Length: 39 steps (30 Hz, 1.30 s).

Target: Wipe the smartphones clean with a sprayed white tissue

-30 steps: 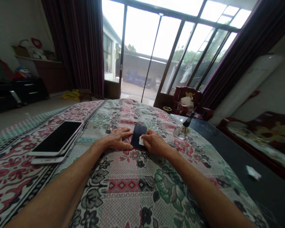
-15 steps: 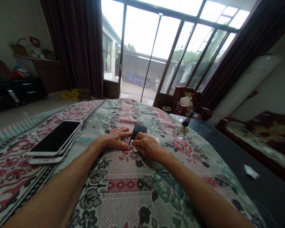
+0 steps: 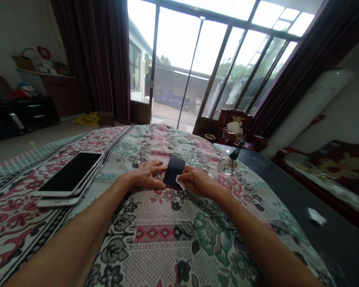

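A small dark phone (image 3: 174,170) with a reddish lower edge lies flat on the patterned tablecloth (image 3: 155,251). My left hand (image 3: 147,174) rests palm down, fingers spread, with its fingertips against the phone's left edge. Pinched in my right hand (image 3: 196,180) is a crumpled white tissue (image 3: 180,182), pressed on the lower right part of the phone. Part of the tissue is hidden by the fingers. Farther left, a stack of white-framed devices with a black screen (image 3: 70,175) on top lies on the cloth.
A glass jar (image 3: 226,165) with a dark brush-like top stands right of my hands. A crumpled white tissue (image 3: 316,216) lies on the dark surface (image 3: 290,195) at the right. Beyond the table are a wooden chair (image 3: 231,123), a sofa (image 3: 332,171) and glass doors (image 3: 179,79).
My right hand has slid with the tissue to the right across the phone, uncovering more of its dark surface. The left hand stays in place.
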### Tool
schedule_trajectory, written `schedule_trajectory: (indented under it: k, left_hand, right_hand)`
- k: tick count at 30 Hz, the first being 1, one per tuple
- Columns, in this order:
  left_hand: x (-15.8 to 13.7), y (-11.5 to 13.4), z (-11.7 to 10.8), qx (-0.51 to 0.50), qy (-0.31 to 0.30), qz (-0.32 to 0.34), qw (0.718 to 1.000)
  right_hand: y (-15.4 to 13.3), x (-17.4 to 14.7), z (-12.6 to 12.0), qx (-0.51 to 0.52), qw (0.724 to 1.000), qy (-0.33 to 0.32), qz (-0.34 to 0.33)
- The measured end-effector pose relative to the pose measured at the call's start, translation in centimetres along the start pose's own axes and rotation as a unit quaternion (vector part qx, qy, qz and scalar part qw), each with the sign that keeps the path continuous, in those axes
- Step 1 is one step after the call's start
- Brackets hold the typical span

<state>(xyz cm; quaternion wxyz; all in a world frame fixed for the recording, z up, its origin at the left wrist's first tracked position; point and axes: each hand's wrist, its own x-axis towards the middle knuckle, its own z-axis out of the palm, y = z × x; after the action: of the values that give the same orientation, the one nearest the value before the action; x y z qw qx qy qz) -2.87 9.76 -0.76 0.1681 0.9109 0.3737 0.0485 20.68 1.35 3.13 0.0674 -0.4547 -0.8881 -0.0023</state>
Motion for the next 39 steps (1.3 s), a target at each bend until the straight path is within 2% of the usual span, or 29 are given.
schedule_trajectory:
  k: [6,9,16,21,24,28,32,35,39]
  left_hand:
    - [0.3,-0.3,0.3,0.011,-0.008,0.001,1.000]
    - [0.4,-0.4,0.4,0.022,-0.004,0.000,1.000]
    - [0.3,-0.4,0.4,0.012,-0.007,-0.001,1.000]
    - [0.4,-0.4,0.4,0.004,0.001,-0.002,1.000]
    - [0.3,-0.3,0.3,0.004,0.000,-0.002,1.000]
    - [0.3,-0.2,0.3,0.007,-0.006,-0.004,1.000]
    - [0.4,-0.4,0.5,0.014,-0.002,-0.004,1.000]
    - [0.4,-0.4,0.5,0.016,0.001,-0.001,1.000]
    - [0.4,-0.3,0.4,0.012,0.002,0.004,1.000]
  right_hand:
    - [-2.5,2.2,2.1,-0.043,0.998,0.048,-0.016]
    - [-2.9,2.6,2.3,-0.037,0.998,0.046,-0.025]
    - [-1.5,1.4,0.8,0.011,0.999,0.007,-0.050]
    - [0.1,0.2,-0.3,0.012,0.999,-0.020,-0.023]
    - [0.2,0.3,0.2,-0.004,1.000,0.002,-0.012]
    - [-1.3,1.4,1.7,-0.030,0.998,0.047,-0.015]
    - [-2.6,2.3,2.4,-0.031,0.998,0.051,-0.025]
    - [-2.2,2.2,2.2,-0.031,0.998,0.053,-0.016]
    - [-0.4,1.8,1.9,-0.033,0.997,0.057,0.035]
